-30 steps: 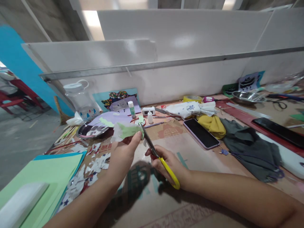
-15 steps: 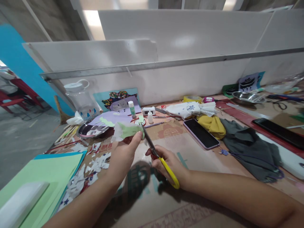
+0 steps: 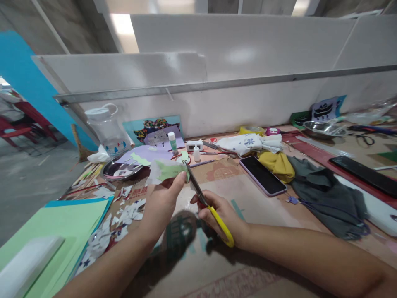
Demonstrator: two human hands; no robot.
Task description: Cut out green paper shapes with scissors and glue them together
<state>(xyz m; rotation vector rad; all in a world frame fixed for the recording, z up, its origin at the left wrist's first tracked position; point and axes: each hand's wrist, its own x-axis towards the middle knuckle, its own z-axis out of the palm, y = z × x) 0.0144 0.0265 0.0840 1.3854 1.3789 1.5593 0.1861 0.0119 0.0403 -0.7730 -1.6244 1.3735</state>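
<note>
Pinched in my left hand is a small piece of green paper with a whitish, translucent sheet against its left side. My right hand is closed on a pair of scissors with yellow handles. The blades point up and left and meet the right edge of the green paper, beside my left thumb. Both hands are held above the cardboard on the table. My right fingers are partly hidden behind the scissors' handles.
Left are stacked green sheets, paper scraps and a metal dish. Behind my hands stand a glue stick, a small white bottle and a clear water bottle. Right lie a phone and grey cloth.
Hands, paper and scissors stay nearly in the same place. The whole view has shifted very slightly.
</note>
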